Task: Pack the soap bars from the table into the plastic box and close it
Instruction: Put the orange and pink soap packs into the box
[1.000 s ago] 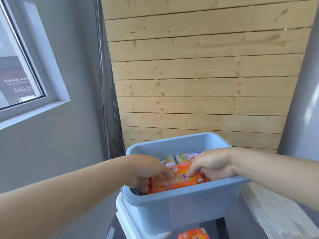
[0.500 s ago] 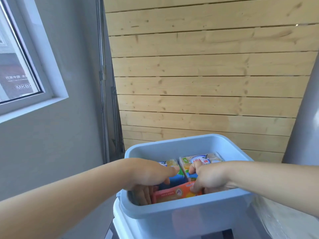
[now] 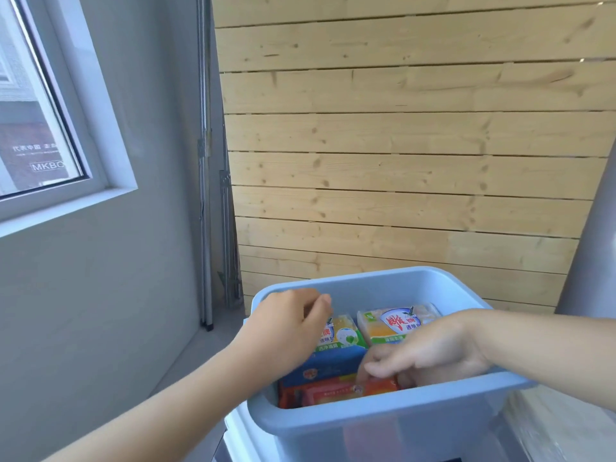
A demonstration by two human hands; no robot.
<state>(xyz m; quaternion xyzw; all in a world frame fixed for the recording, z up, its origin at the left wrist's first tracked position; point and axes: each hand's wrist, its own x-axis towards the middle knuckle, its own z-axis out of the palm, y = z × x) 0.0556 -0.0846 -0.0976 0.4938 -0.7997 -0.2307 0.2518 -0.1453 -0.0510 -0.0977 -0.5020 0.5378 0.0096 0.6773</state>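
Observation:
A light blue plastic box (image 3: 393,423) stands in front of me, open at the top. Inside lie wrapped soap bars: two yellow-green ones (image 3: 395,323) at the back, a blue one (image 3: 328,365) in the middle, an orange one (image 3: 330,391) along the near wall. My left hand (image 3: 286,328) hovers over the box's left side, fingers loosely curled, holding nothing. My right hand (image 3: 430,353) reaches in over the right rim, its fingertips resting on the orange bar.
A white lid (image 3: 240,435) lies under the box at its left. A wooden plank wall (image 3: 400,161) rises behind. A grey wall with a window (image 3: 33,111) is at the left, a grey column (image 3: 593,245) at the right.
The orange bar has gone down from the rim to lie inside the box. My left hand has let go and risen out; my right hand still touches the bar.

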